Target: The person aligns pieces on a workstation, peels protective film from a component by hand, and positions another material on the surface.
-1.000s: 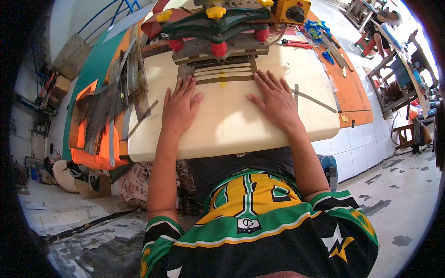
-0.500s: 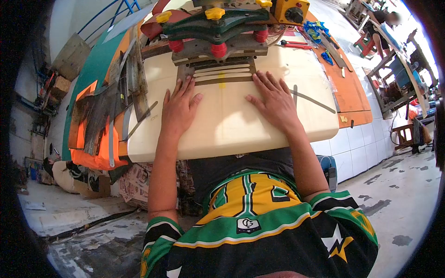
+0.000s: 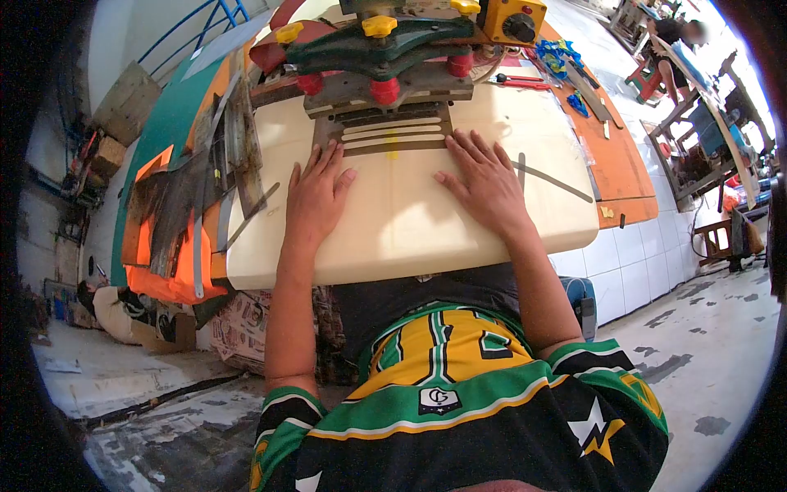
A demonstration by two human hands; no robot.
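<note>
My left hand (image 3: 318, 195) lies flat, fingers spread, on a cream padded surface (image 3: 402, 213). Its fingertips reach the near left corner of a dark slotted plate (image 3: 422, 146). At the plate's near right corner are the fingertips of my right hand (image 3: 488, 187), also flat with the fingers apart. Cream shows through the plate's several long slots, and a yellow mark (image 3: 392, 154) crosses its near edge. The plate's far part runs under a green clamp-like press head (image 3: 385, 51) with yellow knobs (image 3: 379, 26) and red feet (image 3: 384, 90).
Dark metal strips (image 3: 176, 205) are piled on the left over orange material (image 3: 201, 254). A thin dark strip (image 3: 557, 182) lies right of my right hand. Red-handled pliers (image 3: 525, 81) and blue plastic (image 3: 557, 59) sit at the back right. Another person (image 3: 674, 61) is at the far right.
</note>
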